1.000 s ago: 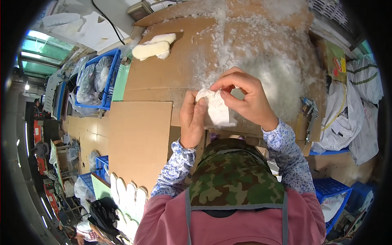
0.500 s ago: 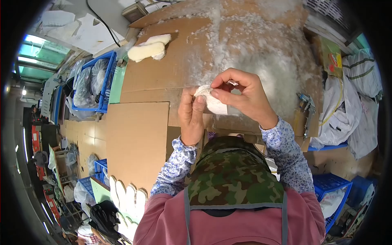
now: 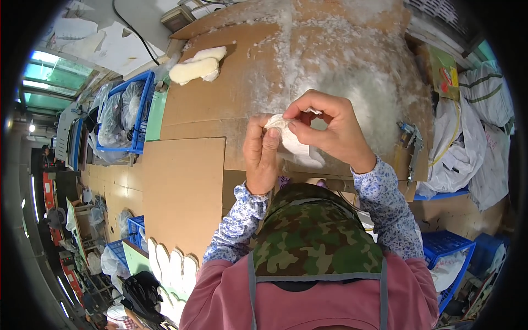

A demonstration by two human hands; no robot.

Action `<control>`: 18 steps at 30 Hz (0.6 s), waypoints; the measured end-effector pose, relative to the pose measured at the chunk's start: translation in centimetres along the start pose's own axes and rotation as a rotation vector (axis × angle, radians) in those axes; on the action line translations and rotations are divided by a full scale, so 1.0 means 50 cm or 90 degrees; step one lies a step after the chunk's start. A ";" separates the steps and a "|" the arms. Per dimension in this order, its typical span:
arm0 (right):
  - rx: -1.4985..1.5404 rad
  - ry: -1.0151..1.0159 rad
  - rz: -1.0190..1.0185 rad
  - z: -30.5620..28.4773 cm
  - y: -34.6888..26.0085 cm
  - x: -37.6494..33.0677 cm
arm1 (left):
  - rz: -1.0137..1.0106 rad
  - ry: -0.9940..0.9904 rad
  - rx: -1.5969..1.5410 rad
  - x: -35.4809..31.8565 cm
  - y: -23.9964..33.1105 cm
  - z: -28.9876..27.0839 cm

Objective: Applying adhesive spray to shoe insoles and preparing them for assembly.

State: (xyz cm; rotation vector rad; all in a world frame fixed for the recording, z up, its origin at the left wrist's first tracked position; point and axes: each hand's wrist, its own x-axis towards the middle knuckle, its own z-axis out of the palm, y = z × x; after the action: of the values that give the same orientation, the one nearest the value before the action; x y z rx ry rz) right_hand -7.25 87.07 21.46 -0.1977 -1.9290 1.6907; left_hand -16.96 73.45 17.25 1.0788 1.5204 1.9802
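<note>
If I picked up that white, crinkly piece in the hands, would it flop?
The white, crinkly, cloth-like piece would probably flop, since its lower edge looks wavy. It seems light, too: the left hand and right hand just pinch it.

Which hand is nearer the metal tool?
The right hand, at the top edge of the white piece; the left hand, gripping its left side, is farther from the metal tool.
</note>
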 end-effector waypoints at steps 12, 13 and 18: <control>-0.066 0.077 -0.033 0.010 0.010 -0.013 | -0.036 0.024 -0.100 -0.011 -0.028 0.028; -0.066 0.077 -0.033 0.009 0.017 -0.013 | -0.036 0.025 -0.100 -0.011 -0.031 0.028; 0.038 0.084 -0.009 -0.002 0.027 -0.014 | -0.039 0.020 -0.116 -0.005 -0.030 0.031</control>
State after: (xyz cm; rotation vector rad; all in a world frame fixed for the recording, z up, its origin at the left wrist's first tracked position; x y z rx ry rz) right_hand -6.93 87.09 19.98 -0.2650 -1.7779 1.6800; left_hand -15.76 74.69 15.90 0.9206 1.3417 2.0565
